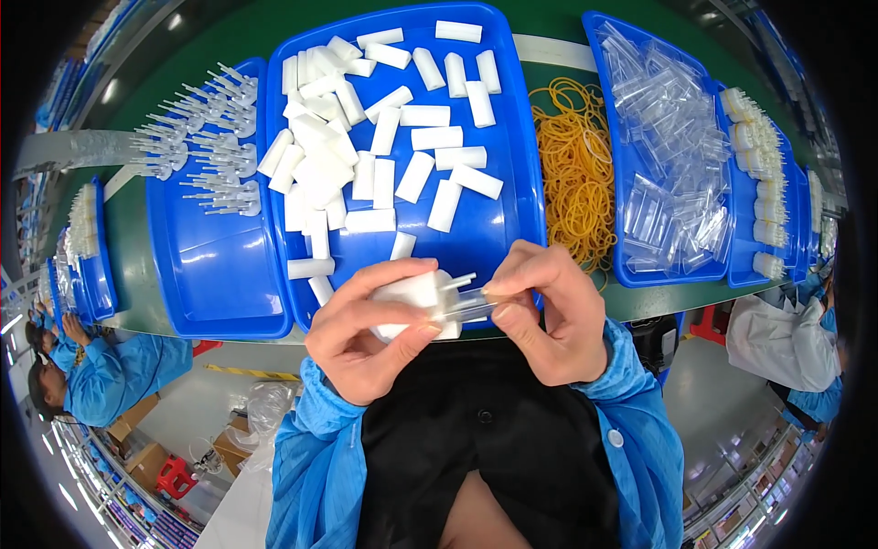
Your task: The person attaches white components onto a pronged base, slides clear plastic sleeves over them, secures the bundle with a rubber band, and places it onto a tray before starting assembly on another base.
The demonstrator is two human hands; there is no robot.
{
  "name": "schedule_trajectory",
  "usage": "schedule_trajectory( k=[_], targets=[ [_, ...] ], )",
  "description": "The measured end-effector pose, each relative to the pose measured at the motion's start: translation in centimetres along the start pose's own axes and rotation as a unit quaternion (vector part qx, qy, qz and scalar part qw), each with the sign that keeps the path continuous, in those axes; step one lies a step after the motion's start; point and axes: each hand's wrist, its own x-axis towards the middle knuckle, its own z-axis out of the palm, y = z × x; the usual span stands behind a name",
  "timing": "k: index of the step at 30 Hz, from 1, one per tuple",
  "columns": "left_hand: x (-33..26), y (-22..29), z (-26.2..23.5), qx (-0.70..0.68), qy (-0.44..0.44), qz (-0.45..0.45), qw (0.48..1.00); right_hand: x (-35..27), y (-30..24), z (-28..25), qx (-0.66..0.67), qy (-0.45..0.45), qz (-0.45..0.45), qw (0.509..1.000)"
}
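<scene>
Just in front of my body, my left hand (366, 334) is closed around white block-shaped pieces (409, 295). Short thin white rods (460, 281) stick out of them to the right. My right hand (553, 316) pinches the end of a clear plastic sleeve (468, 306) between thumb and fingertips. The sleeve's other end meets the white pieces at my left fingertips; whether it is around a rod or beside it I cannot tell. Beyond my hands, a big blue tray (512, 215) holds many loose white blocks (445, 205), heaped at its left side.
On the left, a blue tray (224, 284) carries white parts with thin stems (224, 174). Yellow rubber bands (574, 169) lie right of the big tray. Further right are a blue tray of clear sleeves (672, 156) and trays of bundled white parts (768, 201). People in blue work at both sides.
</scene>
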Motion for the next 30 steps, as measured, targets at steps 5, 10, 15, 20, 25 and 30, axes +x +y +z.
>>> schedule_trajectory(
  k=[5,10,15,20,25,30],
  targets=[
    [0.0,0.1,-0.1,-0.007,-0.005,-0.013,1.0,0.5,-0.4,-1.0,-0.058,0.034,-0.002,0.998],
    [-0.2,-0.2,-0.2,-0.265,0.036,-0.129,0.955,0.8,-0.8,-1.9,-0.03,0.019,-0.002,0.999],
    [-0.9,-1.8,-0.4,-0.252,0.072,-0.14,0.955,0.9,-1.0,-2.6,-0.022,-0.007,0.017,1.0],
    [-0.8,-1.6,-0.1,-0.234,0.023,-0.111,0.966,0.9,-1.7,-1.9,-0.105,-0.02,-0.004,0.994],
    [-0.4,-1.2,0.4,-0.207,0.024,-0.12,0.971,1.4,-1.2,-2.5,-0.09,-0.037,0.003,0.995],
    [-0.7,-1.9,-0.1,-0.247,-0.005,-0.128,0.961,0.8,-0.9,-2.7,-0.031,-0.004,0.027,0.999]
  ],
)
